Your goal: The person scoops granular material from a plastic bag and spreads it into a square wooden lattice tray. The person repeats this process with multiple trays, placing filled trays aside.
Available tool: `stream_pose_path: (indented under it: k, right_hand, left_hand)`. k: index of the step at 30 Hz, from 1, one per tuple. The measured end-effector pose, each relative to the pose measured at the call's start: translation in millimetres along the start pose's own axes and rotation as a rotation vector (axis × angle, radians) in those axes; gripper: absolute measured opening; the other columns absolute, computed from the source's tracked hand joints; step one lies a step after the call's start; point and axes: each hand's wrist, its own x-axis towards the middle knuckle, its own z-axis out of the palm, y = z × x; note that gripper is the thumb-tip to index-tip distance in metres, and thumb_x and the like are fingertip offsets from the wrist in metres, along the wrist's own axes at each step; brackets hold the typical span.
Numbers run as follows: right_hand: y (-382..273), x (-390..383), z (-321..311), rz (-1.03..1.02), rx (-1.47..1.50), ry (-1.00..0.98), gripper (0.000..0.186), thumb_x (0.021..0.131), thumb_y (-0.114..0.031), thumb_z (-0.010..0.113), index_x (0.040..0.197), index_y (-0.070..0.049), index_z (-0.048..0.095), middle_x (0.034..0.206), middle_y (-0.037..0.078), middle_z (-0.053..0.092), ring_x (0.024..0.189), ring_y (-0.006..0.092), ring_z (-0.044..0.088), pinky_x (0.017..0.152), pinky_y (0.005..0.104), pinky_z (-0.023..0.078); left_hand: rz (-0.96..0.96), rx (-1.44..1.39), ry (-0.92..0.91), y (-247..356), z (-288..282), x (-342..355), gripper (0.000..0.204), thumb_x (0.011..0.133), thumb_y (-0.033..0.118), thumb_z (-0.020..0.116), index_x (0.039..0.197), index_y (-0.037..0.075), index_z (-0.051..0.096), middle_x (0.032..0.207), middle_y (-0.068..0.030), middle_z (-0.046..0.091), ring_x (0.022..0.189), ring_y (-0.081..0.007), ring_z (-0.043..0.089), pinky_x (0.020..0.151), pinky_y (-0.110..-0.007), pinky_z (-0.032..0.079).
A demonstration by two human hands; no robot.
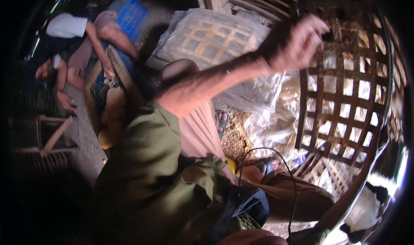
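Note:
My left arm reaches up across the view from an olive-green sleeve. My left hand (pixel 297 44) is smeared by motion, its fingers loosely bent and apart, and I see nothing held in it. It is nearest the upper left part of a dark lattice panel (pixel 336 90) of crossed slats, which stands upright on the right. I cannot tell whether the fingers touch it. My right forearm (pixel 345 202) runs up at the lower right beside the panel's lower edge; its hand cannot be made out. Crumpled clear plastic sheeting (pixel 276 126) lies below the panel.
A plastic-covered flat stack (pixel 211 38) with a lattice pattern lies ahead. Another person (pixel 64 27) at the left reaches into a wooden-sided tray (pixel 92 83). Behind is a blue crate (pixel 129 16). Brown litter (pixel 237 128) covers the floor by my sandals. A black cable (pixel 294 193) loops over my lap.

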Motion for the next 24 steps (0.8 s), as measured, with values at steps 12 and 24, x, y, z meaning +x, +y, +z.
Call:
stream_pose_path:
  k: [12, 24]
  right_hand:
    - [-190, 120, 241, -0.429, 0.044, -0.615, 0.048, 0.102, -0.046, 0.066, 0.118, -0.001, 0.072, 0.086, 0.007, 0.071, 0.073, 0.0158, 0.063, 0.069, 0.0338, 0.049]
    - [-194, 19, 449, -0.693, -0.385, -0.543, 0.063, 0.097, -0.054, 0.066, 0.145, -0.015, 0.056, 0.130, 0.011, 0.059, 0.116, 0.0322, 0.063, 0.096, 0.0629, 0.047]
  left_hand:
    - [0.257, 0.240, -0.230, 65, -50, -53, 0.041, 0.086, 0.014, 0.080, 0.125, 0.009, 0.069, 0.113, -0.0066, 0.070, 0.102, -0.0200, 0.067, 0.094, -0.036, 0.056]
    - [0.080, 0.273, -0.269, 28, -90, -40, 0.021, 0.095, 0.004, 0.071, 0.116, 0.006, 0.074, 0.108, -0.0110, 0.077, 0.096, -0.0254, 0.077, 0.084, -0.036, 0.063]
